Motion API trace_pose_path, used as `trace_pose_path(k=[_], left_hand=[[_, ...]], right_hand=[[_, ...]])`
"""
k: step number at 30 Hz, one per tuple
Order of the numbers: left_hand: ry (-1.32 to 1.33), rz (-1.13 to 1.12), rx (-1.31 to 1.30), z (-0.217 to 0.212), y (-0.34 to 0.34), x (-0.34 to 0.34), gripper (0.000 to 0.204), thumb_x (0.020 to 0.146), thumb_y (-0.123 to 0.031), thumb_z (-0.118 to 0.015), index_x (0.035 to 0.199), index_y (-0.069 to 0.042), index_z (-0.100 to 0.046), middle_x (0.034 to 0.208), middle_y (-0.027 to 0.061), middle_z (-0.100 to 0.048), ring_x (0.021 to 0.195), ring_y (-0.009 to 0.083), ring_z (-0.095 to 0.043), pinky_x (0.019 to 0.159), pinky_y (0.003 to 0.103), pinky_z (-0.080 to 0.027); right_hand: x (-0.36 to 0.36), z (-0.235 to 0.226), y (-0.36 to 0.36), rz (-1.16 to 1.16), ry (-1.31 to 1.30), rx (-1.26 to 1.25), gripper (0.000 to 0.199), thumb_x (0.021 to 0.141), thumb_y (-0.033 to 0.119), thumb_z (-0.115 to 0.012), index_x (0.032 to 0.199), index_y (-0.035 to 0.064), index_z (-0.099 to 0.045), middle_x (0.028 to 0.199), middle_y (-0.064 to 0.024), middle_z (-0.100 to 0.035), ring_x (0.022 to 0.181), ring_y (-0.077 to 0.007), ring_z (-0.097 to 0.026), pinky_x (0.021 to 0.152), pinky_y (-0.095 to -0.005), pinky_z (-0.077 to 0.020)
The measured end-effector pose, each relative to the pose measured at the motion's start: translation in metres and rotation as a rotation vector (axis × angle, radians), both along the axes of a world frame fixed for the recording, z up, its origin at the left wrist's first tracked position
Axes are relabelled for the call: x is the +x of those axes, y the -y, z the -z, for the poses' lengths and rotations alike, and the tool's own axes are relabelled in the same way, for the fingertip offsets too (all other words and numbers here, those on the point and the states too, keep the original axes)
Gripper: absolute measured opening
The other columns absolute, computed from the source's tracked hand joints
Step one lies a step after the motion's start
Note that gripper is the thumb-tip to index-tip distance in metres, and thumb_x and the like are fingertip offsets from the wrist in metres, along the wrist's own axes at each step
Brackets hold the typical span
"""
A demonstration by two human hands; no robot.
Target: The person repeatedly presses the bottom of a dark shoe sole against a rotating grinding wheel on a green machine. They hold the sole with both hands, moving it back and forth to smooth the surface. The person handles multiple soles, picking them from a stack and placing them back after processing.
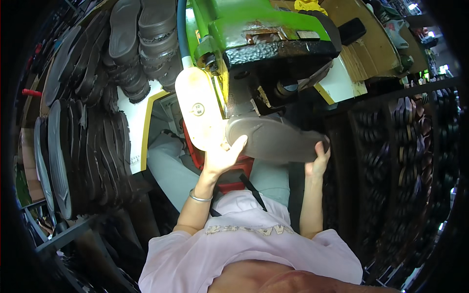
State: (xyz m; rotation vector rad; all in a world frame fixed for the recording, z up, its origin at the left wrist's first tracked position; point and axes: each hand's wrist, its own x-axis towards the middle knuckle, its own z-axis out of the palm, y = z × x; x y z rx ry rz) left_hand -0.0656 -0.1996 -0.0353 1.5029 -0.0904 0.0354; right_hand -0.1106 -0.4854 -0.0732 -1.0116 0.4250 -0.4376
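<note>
A dark grey shoe sole (273,139) lies level in front of the machine, its right end blurred. My left hand (222,158) grips its left end, the thumb on top and the other fingers mostly hidden. At the right end, my right hand (317,161) holds the sole with the thumb over its edge. The sole's far edge sits against or just under the dark lower part of a green machine (268,29); contact is unclear. A pale, brightly lit, rounded oblong plate (195,107) stands beside it, its lower end near my left hand.
Many dark soles with ragged edges are stacked at the back left (151,44); more stand in a row at the left (83,156). A cardboard box (376,49) is at the back right. Racks of footwear parts (410,146) line the right side.
</note>
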Motion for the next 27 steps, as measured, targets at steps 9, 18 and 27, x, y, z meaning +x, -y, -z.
trace_pose_path(k=[9,18,27], left_hand=[[0.118,-0.107,0.167,-0.008,-0.01,0.008,0.025,0.082,-0.006,-0.069,0.104,0.003,-0.062,0.093,0.0058,-0.065,0.085,0.0113,-0.059,0.078,0.025,-0.047],[0.105,-0.075,0.142,-0.008,-0.004,0.008,0.029,0.08,-0.004,-0.072,0.106,0.003,-0.062,0.096,0.0075,-0.066,0.087,0.0124,-0.061,0.08,0.026,-0.049],[0.065,-0.098,0.034,-0.022,-0.008,0.005,0.029,0.082,-0.006,-0.071,0.108,0.001,-0.061,0.097,0.0065,-0.065,0.088,0.0132,-0.061,0.081,0.026,-0.049]], right_hand=[[0.077,-0.065,-0.002,-0.106,0.131,-0.131,0.035,0.083,0.015,-0.073,0.11,-0.001,-0.057,0.1,-0.0088,-0.062,0.093,-0.0187,-0.06,0.085,-0.0311,-0.0488],[0.086,-0.062,0.019,-0.155,0.218,-0.266,0.045,0.083,0.028,-0.073,0.113,-0.0003,-0.056,0.102,-0.008,-0.062,0.095,-0.0198,-0.06,0.088,-0.0331,-0.0477],[0.112,-0.094,0.003,-0.288,0.127,-0.262,0.032,0.086,0.016,-0.07,0.108,-0.0026,-0.057,0.094,-0.0081,-0.063,0.085,-0.0162,-0.061,0.077,-0.0274,-0.0493]])
